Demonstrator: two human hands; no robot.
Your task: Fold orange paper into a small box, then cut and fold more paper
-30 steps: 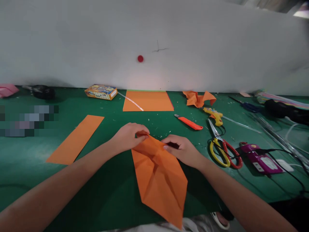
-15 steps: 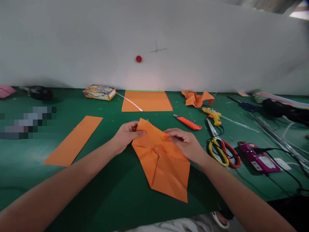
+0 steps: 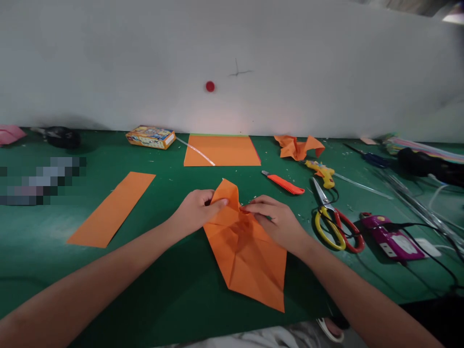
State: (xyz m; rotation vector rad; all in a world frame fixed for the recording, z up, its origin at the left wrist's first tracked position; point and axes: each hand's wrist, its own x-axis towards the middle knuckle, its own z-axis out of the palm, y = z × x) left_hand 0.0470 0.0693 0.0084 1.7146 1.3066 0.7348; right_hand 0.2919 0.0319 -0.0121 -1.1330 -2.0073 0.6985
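Note:
Between my two hands is a creased sheet of orange paper [image 3: 250,261], its lower part spreading toward the table's front edge. My left hand [image 3: 198,209] pinches the upper left part, thumb on top and fingers behind. My right hand [image 3: 271,220] closes on the upper right edge, where the paper is bunched and bent inward. A flap stands up between the hands. Some of the right fingertips are hidden by the fold.
Flat orange strip [image 3: 114,209] lies left; stacked orange sheets [image 3: 223,151] and a small box [image 3: 151,137] at the back. To the right are crumpled orange paper [image 3: 299,147], a cutter knife [image 3: 284,184], a yellow glue gun [image 3: 322,174], scissors [image 3: 337,223] and a purple power unit [image 3: 393,237] with cables.
My right hand has moved slightly left, bending the paper's upper right edge inward, so a flap now rises between the hands. My left hand keeps its pinch.

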